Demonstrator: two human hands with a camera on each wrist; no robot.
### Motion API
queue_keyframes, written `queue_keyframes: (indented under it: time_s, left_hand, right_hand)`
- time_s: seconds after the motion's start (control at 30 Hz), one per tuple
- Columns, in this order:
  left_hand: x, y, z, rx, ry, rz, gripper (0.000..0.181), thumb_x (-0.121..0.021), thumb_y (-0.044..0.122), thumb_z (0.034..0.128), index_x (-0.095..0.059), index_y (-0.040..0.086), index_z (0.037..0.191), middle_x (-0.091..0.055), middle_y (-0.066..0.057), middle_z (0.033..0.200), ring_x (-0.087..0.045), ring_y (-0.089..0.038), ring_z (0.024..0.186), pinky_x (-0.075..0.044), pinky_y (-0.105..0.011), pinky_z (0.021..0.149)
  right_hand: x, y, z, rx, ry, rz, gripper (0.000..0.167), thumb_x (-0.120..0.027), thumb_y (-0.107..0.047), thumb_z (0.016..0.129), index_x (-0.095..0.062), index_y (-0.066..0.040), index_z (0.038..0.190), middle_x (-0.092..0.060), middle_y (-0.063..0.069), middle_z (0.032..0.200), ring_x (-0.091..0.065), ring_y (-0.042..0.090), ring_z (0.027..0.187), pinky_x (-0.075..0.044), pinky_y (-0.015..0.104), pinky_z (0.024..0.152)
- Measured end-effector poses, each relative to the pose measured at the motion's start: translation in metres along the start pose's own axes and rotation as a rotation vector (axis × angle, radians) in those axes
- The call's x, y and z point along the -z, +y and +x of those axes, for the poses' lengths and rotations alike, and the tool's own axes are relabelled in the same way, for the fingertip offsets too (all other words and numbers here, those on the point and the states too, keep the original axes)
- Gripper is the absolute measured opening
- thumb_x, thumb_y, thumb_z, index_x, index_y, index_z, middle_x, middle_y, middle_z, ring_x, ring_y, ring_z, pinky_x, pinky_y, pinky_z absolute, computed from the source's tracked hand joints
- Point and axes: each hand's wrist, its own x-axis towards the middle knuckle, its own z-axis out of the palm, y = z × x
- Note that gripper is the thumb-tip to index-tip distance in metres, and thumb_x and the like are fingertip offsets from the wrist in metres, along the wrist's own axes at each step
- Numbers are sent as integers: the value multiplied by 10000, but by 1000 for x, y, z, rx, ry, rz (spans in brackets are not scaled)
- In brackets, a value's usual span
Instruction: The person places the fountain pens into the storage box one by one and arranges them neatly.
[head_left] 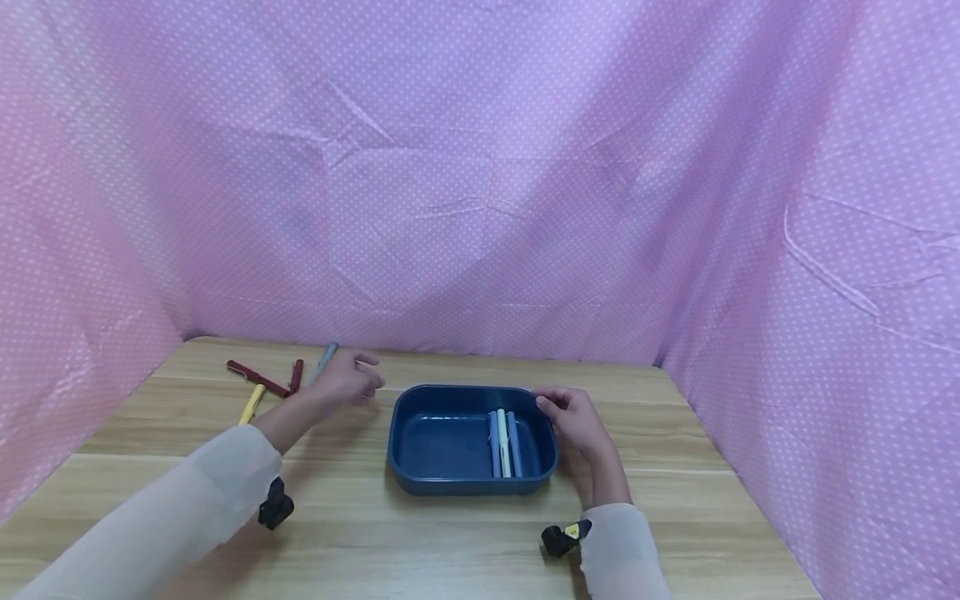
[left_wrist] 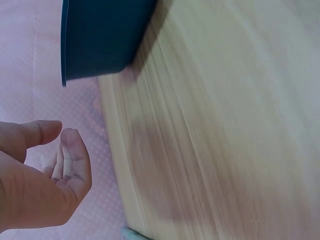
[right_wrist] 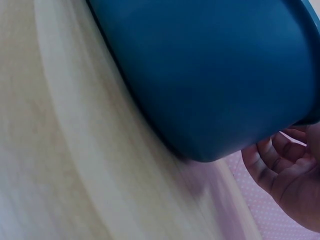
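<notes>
Left hand (head_left: 347, 380) empty, fingers loosely bent, beside grey pen (head_left: 326, 357) on wooden table (head_left: 420, 542). Right hand (head_left: 576, 418) pinches blue tray (head_left: 472, 487) by rim, far-right corner; three pens (head_left: 504, 443) lie in tray's right half.

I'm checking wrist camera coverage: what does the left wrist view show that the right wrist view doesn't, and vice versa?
Only left wrist: the bare left hand, holding nothing, and a grey-green tip at the bottom edge, too little to identify. Only right wrist: the bare right hand, at the rim of the dark blue, rounded rectangular box. Both: that box, the light wood-grain table and the pink, white-dotted cloth.
</notes>
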Motion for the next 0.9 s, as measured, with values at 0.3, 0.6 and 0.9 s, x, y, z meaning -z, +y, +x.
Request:
queue_keyframes:
  time_s: [0.3,0.6,0.9]
  left_hand:
    - [16,-10,3,33,78,15,544,-625,36,974,-418,-101,1458,-653,-293,1231,-650,-422,1101,-612,-399,864]
    - [40,-37,11,32,146,54,585,-605,81,977,-381,-108,1484,-648,-268,1161,-675,-323,991,-618,-355,834]
    - [66,-55,16,112,234,36,574,-586,72,984,-372,-112,1484,-648,-210,1070,-683,-246,884,-622,-333,782]
  right_hand:
    - [-1,0,-3,3,6,4,232,-594,-121,1045,-723,-39,1219,-710,108,1148,-625,233,1050,-546,329,898]
    - [-1,2,-5,24,2,-11,247,-587,-140,1051,-712,-24,1230,-704,113,1151,-620,221,1050,-551,305,886]
    - [0,6,-3,16,5,0,235,-587,-129,1050,-721,-43,1222,-705,102,1153,-616,229,1057,-546,339,915]
